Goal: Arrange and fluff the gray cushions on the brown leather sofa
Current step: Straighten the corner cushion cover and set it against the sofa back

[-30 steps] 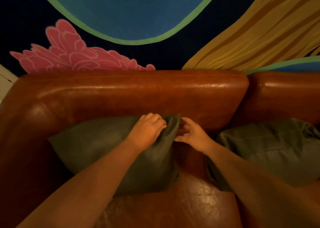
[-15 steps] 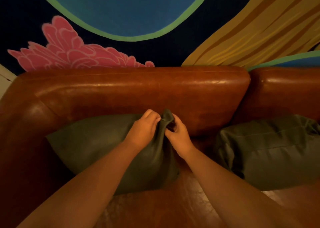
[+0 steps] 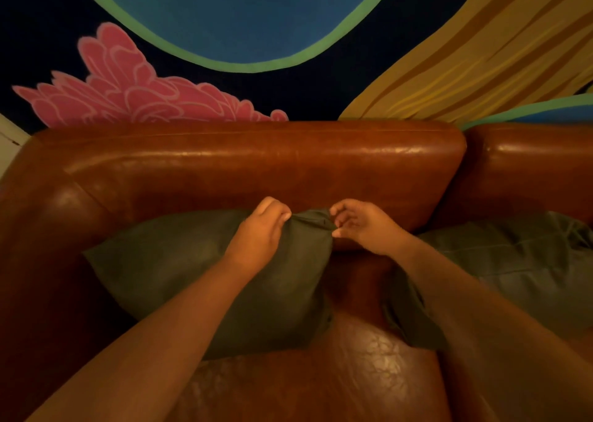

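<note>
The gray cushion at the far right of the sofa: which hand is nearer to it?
Right. The right hand is beside the right cushion, apart from it; the left hand grips the left cushion, farther away.

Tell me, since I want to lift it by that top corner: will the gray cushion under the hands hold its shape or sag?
The left cushion will probably sag: its cover bunches into folds where the left hand grips the corner. It looks soft and probably light, slumping against the sofa back. The right hand pinches the fabric easily, so slipping seems unlikely.
</note>
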`<state>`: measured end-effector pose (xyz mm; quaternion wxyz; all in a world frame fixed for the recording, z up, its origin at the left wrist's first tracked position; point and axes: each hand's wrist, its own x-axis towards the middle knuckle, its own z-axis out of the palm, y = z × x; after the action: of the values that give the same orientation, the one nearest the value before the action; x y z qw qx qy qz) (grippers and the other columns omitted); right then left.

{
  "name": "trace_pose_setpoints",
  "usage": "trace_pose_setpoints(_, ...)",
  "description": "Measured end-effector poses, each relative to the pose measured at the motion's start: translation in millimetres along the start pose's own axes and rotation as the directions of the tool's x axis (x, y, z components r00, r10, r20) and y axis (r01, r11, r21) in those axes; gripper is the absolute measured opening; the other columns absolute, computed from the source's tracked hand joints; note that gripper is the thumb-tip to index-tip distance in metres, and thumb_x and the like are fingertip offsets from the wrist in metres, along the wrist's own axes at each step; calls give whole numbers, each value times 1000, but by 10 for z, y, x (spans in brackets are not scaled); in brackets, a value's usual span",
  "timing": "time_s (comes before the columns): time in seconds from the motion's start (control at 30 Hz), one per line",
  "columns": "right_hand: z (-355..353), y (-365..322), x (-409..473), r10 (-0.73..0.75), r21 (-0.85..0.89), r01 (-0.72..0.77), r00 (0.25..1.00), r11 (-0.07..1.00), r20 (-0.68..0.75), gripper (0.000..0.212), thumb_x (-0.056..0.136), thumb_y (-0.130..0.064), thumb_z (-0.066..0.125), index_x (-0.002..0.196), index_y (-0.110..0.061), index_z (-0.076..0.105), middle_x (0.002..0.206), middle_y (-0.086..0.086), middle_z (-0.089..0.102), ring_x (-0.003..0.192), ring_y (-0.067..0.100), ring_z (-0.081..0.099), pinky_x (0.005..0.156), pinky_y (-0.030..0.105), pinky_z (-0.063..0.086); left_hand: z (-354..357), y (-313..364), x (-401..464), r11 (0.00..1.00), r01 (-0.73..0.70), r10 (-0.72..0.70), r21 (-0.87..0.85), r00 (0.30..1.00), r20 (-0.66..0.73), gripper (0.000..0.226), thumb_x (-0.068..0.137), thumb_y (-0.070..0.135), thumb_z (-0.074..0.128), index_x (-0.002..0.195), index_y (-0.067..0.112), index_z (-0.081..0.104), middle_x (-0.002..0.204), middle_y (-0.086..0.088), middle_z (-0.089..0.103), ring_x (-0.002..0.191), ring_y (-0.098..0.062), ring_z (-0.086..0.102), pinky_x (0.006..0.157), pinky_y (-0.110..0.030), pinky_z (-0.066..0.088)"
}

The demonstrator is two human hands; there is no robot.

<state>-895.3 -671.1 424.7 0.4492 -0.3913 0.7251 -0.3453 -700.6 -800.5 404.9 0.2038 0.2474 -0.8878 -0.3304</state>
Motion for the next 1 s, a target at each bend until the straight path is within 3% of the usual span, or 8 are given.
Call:
trace_pose_setpoints(0.07,3,-20,-11,-44,-71,42,999,997,-22,22,86,2,64,97,-15,56,86,-2,54,77,9,54,70,13,44,4,21,15,1000,7,-7,-6,1000,-7,14,97,19,42,96,13,55,93,-2,50,80,-16,50,74,-35,42)
trace_pose_setpoints(0.2,144,158,-150,-10,127,47,962,991,-274,18,89,-4,64,92,-21,60,85,0,61,78,7,59,75,20,45,-34,82,62,999,-2,1,34,1000,20,17,97,22,47,95,10,59,93,2,51,81,-15,53,72,-36,46)
trace_pose_setpoints(0.3,195,228,-224,65,162,-11,942,987,-330,12,87,-15,70,94,-23,63,93,-2,65,88,11,63,81,23,49,-33,162,96,998,-6,2,65,999,55,12,95,23,54,96,13,61,95,4,52,84,-17,56,75,-39,49)
trace_pose_setpoints(0.4,323,169,-200,29,201,39,945,979,-326,24,83,-18,74,101,-27,61,99,-6,65,95,12,63,88,27,51,13,287,168,993,-11,-5,117,990,138,37,90,42,58,118,17,61,112,1,58,104,-18,56,89,-35,47)
trace_pose_setpoints(0.47,367,148,-147,-37,125,82,945,989,-326,25,84,-19,73,101,-32,59,103,-9,64,100,13,62,90,32,51,59,360,238,982,-28,-14,187,976,219,52,87,52,57,128,19,56,121,1,57,113,-18,52,96,-35,43)
trace_pose_setpoints(0.73,382,33,-49,-169,-7,177,926,984,-338,10,85,-12,66,88,-13,56,85,6,62,83,22,61,74,41,48,133,438,399,988,-39,9,150,981,192,13,87,22,64,96,13,62,91,1,54,87,-22,57,73,-32,40)
trace_pose_setpoints(0.87,306,-4,4,-247,-233,190,936,954,-250,13,81,-12,61,90,-16,53,77,5,60,73,23,60,63,37,42,134,370,442,994,-20,-6,111,974,228,18,84,25,68,83,17,52,81,6,48,78,-19,52,66,-34,38)
trace_pose_setpoints(1.0,384,-27,8,-249,-289,174,937,941,-246,15,79,-6,57,91,-11,50,66,-2,49,54,14,44,54,26,30,146,386,451,987,-55,16,151,968,251,23,84,31,67,83,19,48,81,7,48,83,-21,48,69,-35,34)
